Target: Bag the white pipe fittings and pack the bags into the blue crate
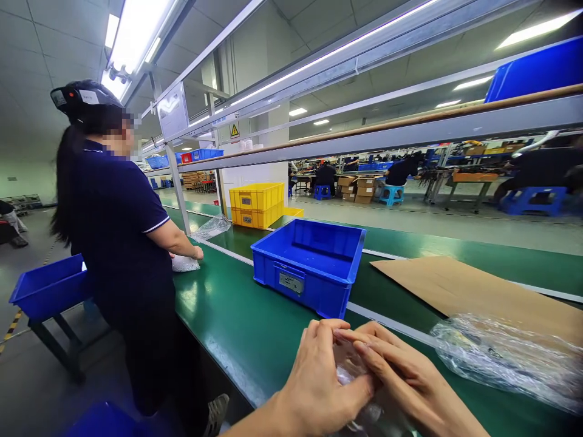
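While left hand (325,382) and right hand (414,373) grasp clear plastic (350,363), blue bin (322,292) stands just beyond.
Left hand nearer bin; plastic's long axis hidden.

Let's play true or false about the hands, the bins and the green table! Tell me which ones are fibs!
1. The left hand and right hand both touch clear plastic. True.
2. One yellow bin is stacked on another. True.
3. The big blue bin sits on the floor. False: it sits on the green tabletop.
4. The brown sheet lies left of the big blue bin. False: the brown sheet lies right of it.
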`<action>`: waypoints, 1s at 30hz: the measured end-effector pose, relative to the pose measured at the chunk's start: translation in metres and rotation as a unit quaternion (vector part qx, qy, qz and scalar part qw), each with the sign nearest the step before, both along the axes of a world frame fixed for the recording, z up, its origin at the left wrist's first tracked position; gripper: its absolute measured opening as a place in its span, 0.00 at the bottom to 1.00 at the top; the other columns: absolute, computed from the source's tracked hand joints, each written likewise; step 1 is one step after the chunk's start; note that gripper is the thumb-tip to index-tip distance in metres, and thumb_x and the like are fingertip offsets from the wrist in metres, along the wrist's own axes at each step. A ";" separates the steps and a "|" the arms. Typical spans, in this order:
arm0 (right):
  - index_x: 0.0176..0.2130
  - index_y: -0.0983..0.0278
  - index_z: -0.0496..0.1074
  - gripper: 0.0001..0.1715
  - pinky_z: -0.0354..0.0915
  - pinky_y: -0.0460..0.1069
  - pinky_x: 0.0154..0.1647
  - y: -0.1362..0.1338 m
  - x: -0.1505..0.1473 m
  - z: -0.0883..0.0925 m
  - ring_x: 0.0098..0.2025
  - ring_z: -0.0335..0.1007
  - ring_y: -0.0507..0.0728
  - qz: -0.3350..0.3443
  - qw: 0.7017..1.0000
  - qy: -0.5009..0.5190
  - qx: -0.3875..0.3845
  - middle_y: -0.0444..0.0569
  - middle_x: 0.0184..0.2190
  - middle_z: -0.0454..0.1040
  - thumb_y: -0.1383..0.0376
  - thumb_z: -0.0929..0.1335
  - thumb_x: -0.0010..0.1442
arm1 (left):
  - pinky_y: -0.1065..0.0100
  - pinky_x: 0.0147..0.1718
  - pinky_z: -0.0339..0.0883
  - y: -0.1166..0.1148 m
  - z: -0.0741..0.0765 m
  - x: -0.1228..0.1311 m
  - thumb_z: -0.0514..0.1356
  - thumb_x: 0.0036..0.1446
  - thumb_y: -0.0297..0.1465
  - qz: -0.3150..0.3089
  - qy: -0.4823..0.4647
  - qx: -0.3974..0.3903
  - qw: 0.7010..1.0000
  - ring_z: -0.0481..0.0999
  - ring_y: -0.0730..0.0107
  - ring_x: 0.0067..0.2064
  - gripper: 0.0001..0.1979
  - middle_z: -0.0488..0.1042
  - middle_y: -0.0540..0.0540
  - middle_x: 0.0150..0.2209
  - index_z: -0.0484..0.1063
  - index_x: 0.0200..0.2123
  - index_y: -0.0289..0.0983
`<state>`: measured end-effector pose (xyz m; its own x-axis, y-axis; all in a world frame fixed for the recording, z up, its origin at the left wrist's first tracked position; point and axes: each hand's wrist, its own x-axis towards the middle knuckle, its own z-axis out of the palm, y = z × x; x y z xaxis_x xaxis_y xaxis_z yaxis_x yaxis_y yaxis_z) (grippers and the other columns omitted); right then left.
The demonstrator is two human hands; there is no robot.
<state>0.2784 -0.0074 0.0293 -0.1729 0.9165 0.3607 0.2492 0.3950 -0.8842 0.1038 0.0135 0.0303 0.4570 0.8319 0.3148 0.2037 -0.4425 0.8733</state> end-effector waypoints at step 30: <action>0.52 0.51 0.79 0.16 0.75 0.46 0.43 0.003 0.002 -0.011 0.44 0.76 0.56 -0.002 1.000 -0.018 -0.003 0.51 0.47 0.75 0.54 0.65 0.71 | 0.55 0.55 0.67 0.003 0.004 -0.017 0.51 0.70 0.30 -0.068 -0.033 0.025 0.997 0.69 0.60 0.52 0.16 0.77 0.42 0.48 0.76 0.53 0.40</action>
